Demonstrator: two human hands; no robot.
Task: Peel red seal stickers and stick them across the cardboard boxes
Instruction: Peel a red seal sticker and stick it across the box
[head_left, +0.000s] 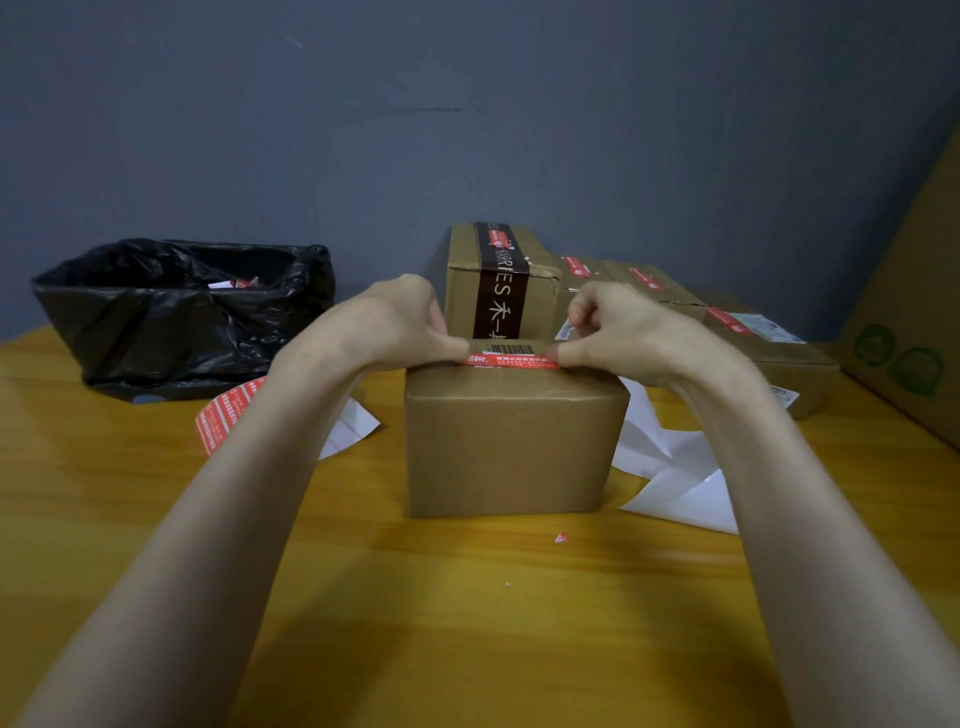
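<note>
A plain cardboard box (511, 447) stands in the middle of the yellow table. A red seal sticker (511, 360) with white print stretches across its top, just in front of a barcode label. My left hand (400, 325) pinches the sticker's left end and my right hand (615, 327) pinches its right end, both held right at the box top. A sheet of red seal stickers (226, 413) curls on the table to the left, partly behind my left forearm.
A bin lined with a black bag (176, 312) sits at the back left. Several boxes with red stickers (644, 283) stand behind, one with dark tape (498, 291). White backing paper (680, 483) lies to the right. A large carton (909, 322) leans at the right edge.
</note>
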